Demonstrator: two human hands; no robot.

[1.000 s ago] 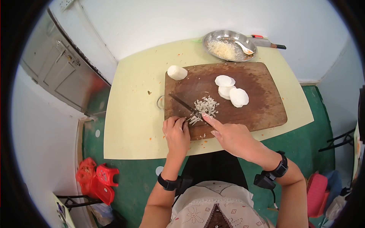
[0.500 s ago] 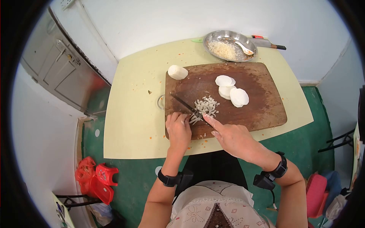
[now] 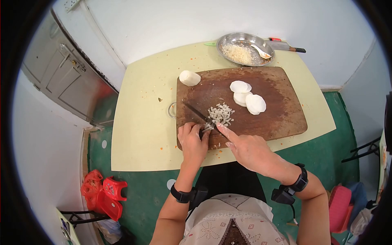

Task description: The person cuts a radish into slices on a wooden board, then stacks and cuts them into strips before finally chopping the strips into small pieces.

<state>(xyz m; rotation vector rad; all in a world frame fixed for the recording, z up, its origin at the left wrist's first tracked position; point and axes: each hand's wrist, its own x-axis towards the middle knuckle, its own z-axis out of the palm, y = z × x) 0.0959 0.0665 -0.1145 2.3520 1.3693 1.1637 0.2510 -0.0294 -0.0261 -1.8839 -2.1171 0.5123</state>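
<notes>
My right hand (image 3: pixel 249 149) is closed around the handle of a dark-bladed knife (image 3: pixel 195 111), its index finger stretched along the top. The blade points up and left across the wooden cutting board (image 3: pixel 277 116). Close to the blade, my left hand (image 3: pixel 192 139) has its fingers curled onto a few thin white vegetable strips (image 3: pixel 207 128). Diced white pieces (image 3: pixel 220 114) lie in a small heap just beyond the knife. Farther right on the board are overlapping round white slices (image 3: pixel 255 103). A peeled white chunk, possibly radish (image 3: pixel 190 78), rests at the board's far left corner.
Behind the board stands a steel dish (image 3: pixel 223 52) with pale chopped bits and a white spoon (image 3: pixel 261 52). A cleaver (image 3: pixel 281 45) lies beside it. The pale yellow table (image 3: pixel 139 134) carries orange scraps. Red stools (image 3: pixel 112 192) are on the floor at left.
My left hand has shifted slightly right, its thumb now nearer the blade. The knife has dipped a little, and the visible strips look shorter.
</notes>
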